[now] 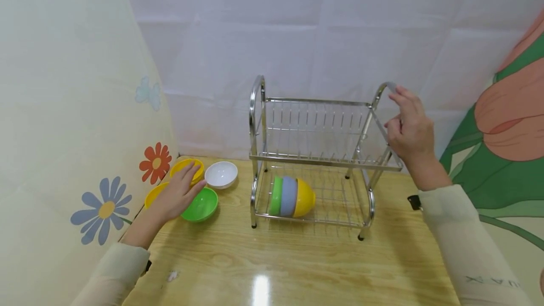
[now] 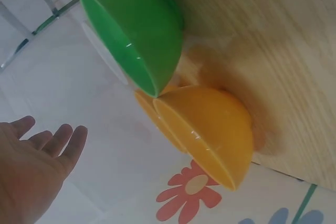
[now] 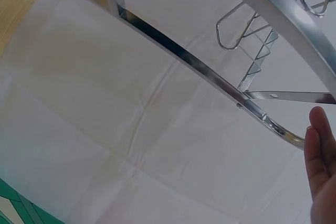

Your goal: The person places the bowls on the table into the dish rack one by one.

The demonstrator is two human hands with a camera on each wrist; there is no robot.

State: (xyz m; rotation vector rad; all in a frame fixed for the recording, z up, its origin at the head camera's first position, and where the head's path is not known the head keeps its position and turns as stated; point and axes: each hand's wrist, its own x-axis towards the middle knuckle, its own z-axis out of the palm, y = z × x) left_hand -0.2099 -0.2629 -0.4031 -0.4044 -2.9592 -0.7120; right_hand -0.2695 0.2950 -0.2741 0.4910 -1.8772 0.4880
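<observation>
My left hand (image 1: 180,195) hovers over a group of bowls with its fingers extended, holding nothing. Under and around it are a green bowl (image 1: 201,206), a yellow bowl (image 1: 155,193), another yellow bowl (image 1: 182,163) partly covered by the hand, and a white bowl (image 1: 222,174). In the left wrist view the fingers stay apart from the green bowl (image 2: 139,30) and yellow bowl (image 2: 215,124). My right hand (image 1: 410,131) is at the top right arch of a metal dish rack (image 1: 323,160), fingers fairly straight; whether they touch the arch (image 3: 283,132) is unclear.
On the rack's lower shelf, a green bowl (image 1: 276,196), a grey-blue bowl (image 1: 289,196) and a yellow bowl (image 1: 305,197) stand nested on their sides. A small black object (image 1: 414,202) is by the right sleeve. White cloth (image 1: 297,27) hangs behind the wooden table (image 1: 323,268).
</observation>
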